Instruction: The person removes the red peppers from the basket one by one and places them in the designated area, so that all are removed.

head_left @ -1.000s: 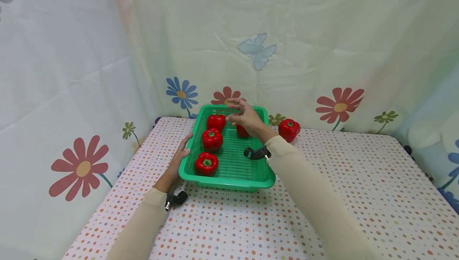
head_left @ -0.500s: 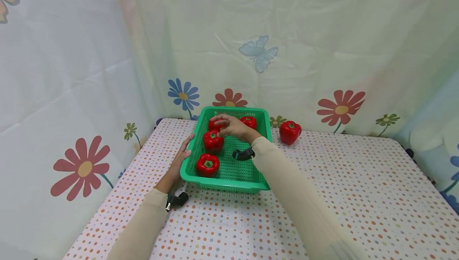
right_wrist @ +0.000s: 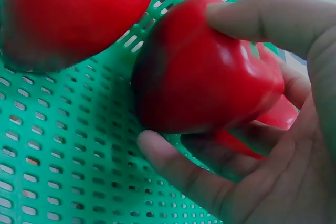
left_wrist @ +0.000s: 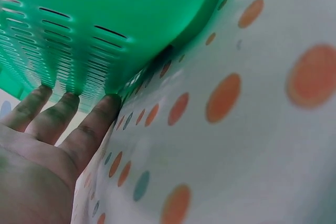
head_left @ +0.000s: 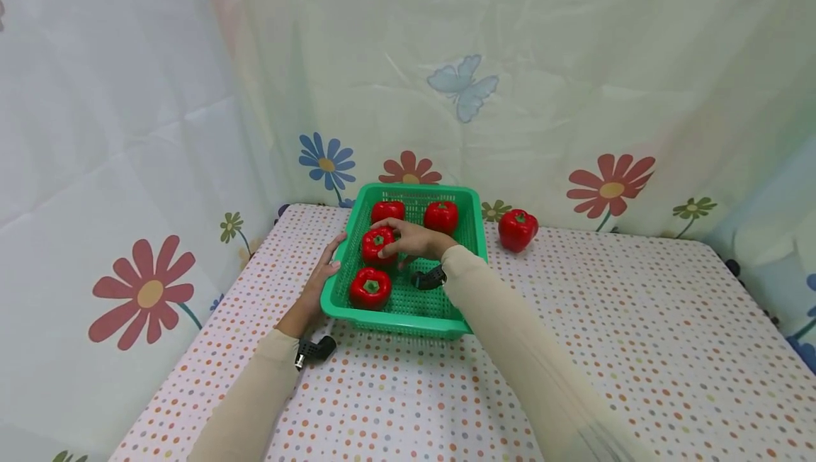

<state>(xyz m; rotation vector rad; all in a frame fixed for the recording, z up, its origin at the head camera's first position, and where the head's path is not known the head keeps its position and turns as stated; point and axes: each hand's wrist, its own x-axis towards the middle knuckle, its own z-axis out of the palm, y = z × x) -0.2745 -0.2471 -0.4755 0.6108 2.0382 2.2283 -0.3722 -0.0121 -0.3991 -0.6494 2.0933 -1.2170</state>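
A green perforated basket (head_left: 395, 322) holds several red bell peppers. My right hand (head_left: 416, 241) is inside it, at the middle bell pepper (head_left: 375, 244) of the left-hand row. Up close in the right wrist view, the thumb presses on that red bell pepper (right_wrist: 205, 72) and the fingers curl round its other side. One fingertip lies just below the pepper, beside the basket floor. Outside, my left hand (head_left: 316, 285) touches the basket's left wall. Its extended fingers reach the slotted side (left_wrist: 79, 30) in the left wrist view.
Other bell peppers sit at the front left (head_left: 370, 289), back left (head_left: 386, 211) and back right (head_left: 441, 217) of the basket. One more bell pepper (head_left: 517, 229) stands on the dotted tablecloth (head_left: 612, 320), right of the basket. A floral curtain (head_left: 510, 93) hangs behind.
From above the back of the basket, my right hand has come left and down onto the middle pepper. The back right pepper is now uncovered. My left hand stays at the basket wall.
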